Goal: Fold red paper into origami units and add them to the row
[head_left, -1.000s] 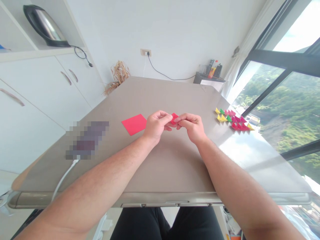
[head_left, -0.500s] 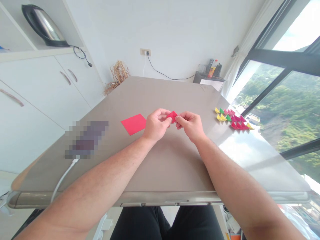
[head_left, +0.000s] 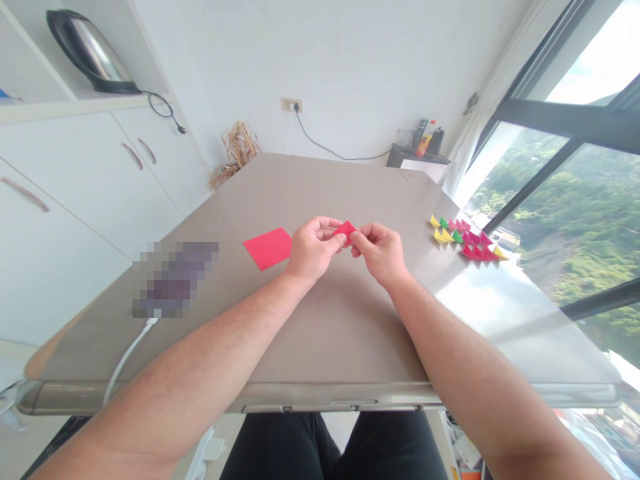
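Note:
Between my two hands, above the middle of the table, is a small folded piece of red paper [head_left: 347, 230] with a pointed top. My left hand [head_left: 314, 248] pinches its left side between thumb and fingers. On the other side, my right hand [head_left: 379, 249] grips the right edge, its thumb lying across the front. Both hands partly cover the paper, so its lower folds are hard to see. Just left of my left hand lies a flat red paper sheet [head_left: 267, 249], its right corner hidden behind that hand.
Several small folded paper boats [head_left: 477, 238] in yellow, green, pink and red stand in rows on the table [head_left: 320, 333] at the right, by the window. A blurred-out object [head_left: 175, 280] with a white cable [head_left: 127, 353] lies at the left.
Almost nothing differs. My hands keep the same hold on the folded red paper, and the whole view has shifted very slightly.

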`<state>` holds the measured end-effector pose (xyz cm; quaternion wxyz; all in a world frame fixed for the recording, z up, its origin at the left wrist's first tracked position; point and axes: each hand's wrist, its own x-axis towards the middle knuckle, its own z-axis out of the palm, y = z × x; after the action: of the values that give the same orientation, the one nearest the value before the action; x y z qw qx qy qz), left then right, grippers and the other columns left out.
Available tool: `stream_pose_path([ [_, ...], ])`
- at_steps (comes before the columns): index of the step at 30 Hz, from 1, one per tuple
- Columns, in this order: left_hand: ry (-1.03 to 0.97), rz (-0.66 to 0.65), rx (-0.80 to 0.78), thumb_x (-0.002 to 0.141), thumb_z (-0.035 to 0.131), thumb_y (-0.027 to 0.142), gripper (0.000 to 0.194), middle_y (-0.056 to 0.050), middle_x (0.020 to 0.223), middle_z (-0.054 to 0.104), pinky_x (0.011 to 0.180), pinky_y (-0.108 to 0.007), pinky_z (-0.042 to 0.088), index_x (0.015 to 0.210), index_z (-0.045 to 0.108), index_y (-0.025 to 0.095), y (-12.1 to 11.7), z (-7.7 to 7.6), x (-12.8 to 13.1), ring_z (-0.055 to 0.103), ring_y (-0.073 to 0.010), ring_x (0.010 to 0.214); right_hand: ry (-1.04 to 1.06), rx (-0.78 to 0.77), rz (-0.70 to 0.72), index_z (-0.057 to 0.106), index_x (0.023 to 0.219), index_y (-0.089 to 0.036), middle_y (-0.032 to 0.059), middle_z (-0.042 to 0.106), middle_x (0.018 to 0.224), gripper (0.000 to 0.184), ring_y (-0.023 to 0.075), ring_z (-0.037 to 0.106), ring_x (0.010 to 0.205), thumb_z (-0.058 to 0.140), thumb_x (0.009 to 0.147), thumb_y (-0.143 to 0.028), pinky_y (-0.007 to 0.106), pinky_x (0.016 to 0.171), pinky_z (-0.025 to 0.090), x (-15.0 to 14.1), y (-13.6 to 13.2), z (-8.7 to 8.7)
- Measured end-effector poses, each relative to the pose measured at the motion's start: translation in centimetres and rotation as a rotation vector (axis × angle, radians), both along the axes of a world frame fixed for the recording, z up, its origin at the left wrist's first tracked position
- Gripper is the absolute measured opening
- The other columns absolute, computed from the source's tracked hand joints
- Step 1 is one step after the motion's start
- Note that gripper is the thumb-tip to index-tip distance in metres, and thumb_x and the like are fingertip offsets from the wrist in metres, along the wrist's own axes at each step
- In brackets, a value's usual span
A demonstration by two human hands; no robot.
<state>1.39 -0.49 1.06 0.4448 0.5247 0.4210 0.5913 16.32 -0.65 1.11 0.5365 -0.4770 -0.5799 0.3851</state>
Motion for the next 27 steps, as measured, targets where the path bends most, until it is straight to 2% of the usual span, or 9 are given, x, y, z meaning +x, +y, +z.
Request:
stream_pose_path([
  [4, -0.007, -0.027, -0.014, 0.072, 0.08, 0.027, 0.03, -0.007, 0.085, 0.077, 0.072, -0.034, 0.058, 0.098, 0.067, 0.018, 0.28, -0.26, -0.21, 0.073, -0.0211, 0.078, 0.004, -0.009, 0.001, 0.065, 0.073, -0.019, 0.0007, 0.065, 0.063, 0.016, 0.0136, 0.06, 0.059, 0.068, 0.08, -0.034, 0.027, 0.058, 0.046, -0.01, -0.06, 0.14],
  [8, 0.073, -0.004, 0.036, 0.073, 0.081, 0.031, 0.03, -0.004, 0.079, 0.076, 0.07, -0.034, 0.058, 0.096, 0.067, 0.019, 0.55, -0.69, -0.31, 0.071, -0.019, 0.068, -0.041, -0.021, 0.014, 0.066, 0.073, -0.019, -0.0001, 0.064, 0.062, 0.017, 0.013, 0.058, 0.057, 0.07, 0.078, -0.035, 0.026, 0.053, 0.042, 0.14, 0.05, 0.1],
  [11, 0.069, -0.002, 0.017, 0.071, 0.083, 0.032, 0.031, -0.005, 0.077, 0.076, 0.068, -0.034, 0.058, 0.095, 0.068, 0.018, 0.49, -0.76, -0.21, 0.072, -0.0196, 0.068, -0.044, -0.011, 0.004, 0.066, 0.072, -0.019, 0.0003, 0.065, 0.064, 0.018, 0.0126, 0.057, 0.057, 0.07, 0.078, -0.036, 0.025, 0.052, 0.041, 0.22, 0.21, -0.05],
  [17, 0.015, -0.083, -0.089, 0.072, 0.082, 0.034, 0.023, -0.007, 0.076, 0.075, 0.063, -0.031, 0.056, 0.079, 0.071, 0.016, 0.55, -0.59, -0.27, 0.073, -0.0213, 0.073, -0.055, -0.01, -0.009, 0.066, 0.074, -0.02, 0.0003, 0.065, 0.065, 0.019, 0.0133, 0.058, 0.058, 0.069, 0.078, -0.038, 0.026, 0.052, 0.043, 0.15, 0.27, -0.18],
  [27, 0.059, -0.133, -0.083, 0.072, 0.082, 0.035, 0.023, -0.007, 0.076, 0.075, 0.07, -0.032, 0.057, 0.079, 0.072, 0.015, 0.77, -0.81, -0.62, 0.071, -0.0185, 0.072, -0.056, -0.041, 0.059, 0.068, 0.075, -0.019, 0.0011, 0.069, 0.071, 0.016, 0.0134, 0.06, 0.062, 0.069, 0.077, -0.036, 0.027, 0.059, 0.048, 0.24, 0.45, -0.61],
])
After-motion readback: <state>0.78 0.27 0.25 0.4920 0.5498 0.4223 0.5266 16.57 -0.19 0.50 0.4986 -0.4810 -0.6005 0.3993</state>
